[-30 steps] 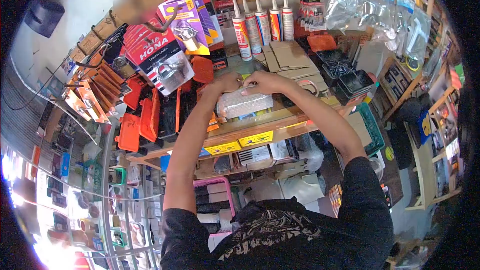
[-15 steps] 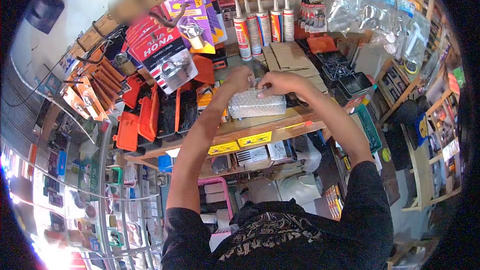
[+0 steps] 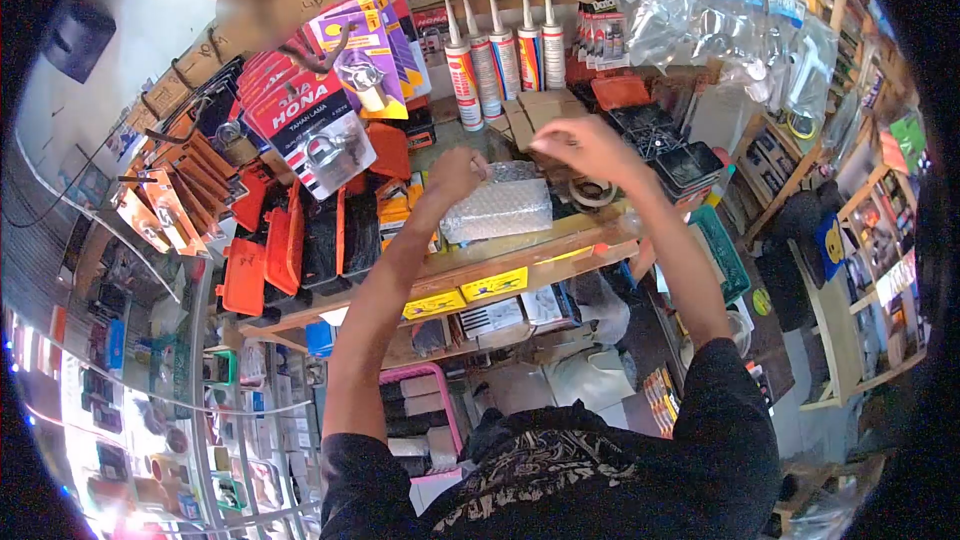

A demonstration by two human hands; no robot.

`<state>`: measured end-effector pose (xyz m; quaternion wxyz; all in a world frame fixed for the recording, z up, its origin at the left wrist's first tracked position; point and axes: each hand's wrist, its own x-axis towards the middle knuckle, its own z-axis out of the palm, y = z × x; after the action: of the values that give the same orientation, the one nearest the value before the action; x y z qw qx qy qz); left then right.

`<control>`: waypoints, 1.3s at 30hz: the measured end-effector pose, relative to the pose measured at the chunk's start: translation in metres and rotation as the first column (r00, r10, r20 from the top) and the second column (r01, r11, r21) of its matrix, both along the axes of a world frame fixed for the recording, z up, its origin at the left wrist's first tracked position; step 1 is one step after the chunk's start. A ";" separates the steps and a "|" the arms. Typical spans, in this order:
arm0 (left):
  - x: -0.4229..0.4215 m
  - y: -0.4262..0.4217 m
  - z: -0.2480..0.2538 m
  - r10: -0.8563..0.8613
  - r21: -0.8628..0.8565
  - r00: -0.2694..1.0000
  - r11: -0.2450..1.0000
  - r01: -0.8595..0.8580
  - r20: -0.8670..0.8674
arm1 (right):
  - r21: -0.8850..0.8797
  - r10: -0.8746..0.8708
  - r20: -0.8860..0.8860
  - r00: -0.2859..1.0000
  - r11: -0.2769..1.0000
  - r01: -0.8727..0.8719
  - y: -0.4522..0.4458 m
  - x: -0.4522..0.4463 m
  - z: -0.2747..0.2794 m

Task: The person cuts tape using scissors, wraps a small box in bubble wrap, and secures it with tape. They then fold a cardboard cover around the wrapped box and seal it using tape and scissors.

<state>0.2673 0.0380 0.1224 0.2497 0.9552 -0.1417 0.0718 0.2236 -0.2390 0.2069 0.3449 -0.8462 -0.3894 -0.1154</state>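
A package in clear bubble wrap [image 3: 497, 212] lies on the wooden counter, its far edge loosely raised. My left hand [image 3: 458, 176] is at the package's far left corner, fingers curled closed on the bubble wrap. My right hand [image 3: 588, 150] is lifted clear of the package, to its right, with the fingers drawn together; whatever they pinch, if anything, is too small to make out. Below that hand, a roll of tape [image 3: 597, 202] lies to the right of the package, close to the counter's edge. Folded brown cardboard [image 3: 540, 112] is behind the package.
Several sealant tubes [image 3: 463, 83] stand at the back. Carded padlocks [image 3: 328, 148] hang at the left above orange-lidded boxes [image 3: 284, 248]. Black trays [image 3: 690, 168] sit to the right. Plastic bags of fittings [image 3: 730, 30] hang at the upper right. A pink basket [image 3: 447, 402] is below the counter.
My right hand has risen and moved right, away from the package, uncovering the tape roll. My left hand has shifted slightly toward the package's left corner. The camera view has shifted a little.
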 end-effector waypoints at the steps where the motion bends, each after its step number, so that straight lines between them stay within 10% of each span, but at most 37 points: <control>1: -0.001 0.000 0.001 -0.004 -0.002 1.000 1.000 0.004 -0.001 | 0.018 -0.054 0.015 0.998 0.998 0.053 -0.020 0.001 -0.003; 4: -0.009 -0.001 0.002 0.015 -0.002 0.998 1.000 -0.015 -0.057 | -0.219 -0.083 -0.006 0.997 0.972 0.080 -0.064 -0.012 -0.024; 15: -0.098 -0.066 0.040 0.036 -0.338 0.830 0.922 0.187 0.557 | -0.094 -0.171 0.279 0.945 0.974 0.204 -0.093 -0.027 -0.103; 25: -0.247 -0.118 0.031 0.048 -0.843 0.989 0.530 0.091 0.138 | 0.234 -0.118 0.375 0.919 0.972 0.029 -0.090 -0.145 -0.052; 39: -0.310 -0.142 0.052 -0.165 -0.849 0.941 0.407 0.338 0.296 | 0.056 0.094 0.625 0.775 0.985 -0.164 -0.099 -0.223 -0.031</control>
<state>-0.0428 -0.1038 0.1744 0.7075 0.6392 -0.2453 0.1753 0.0007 -0.3382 0.1759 0.2500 -0.7129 -0.5313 -0.3834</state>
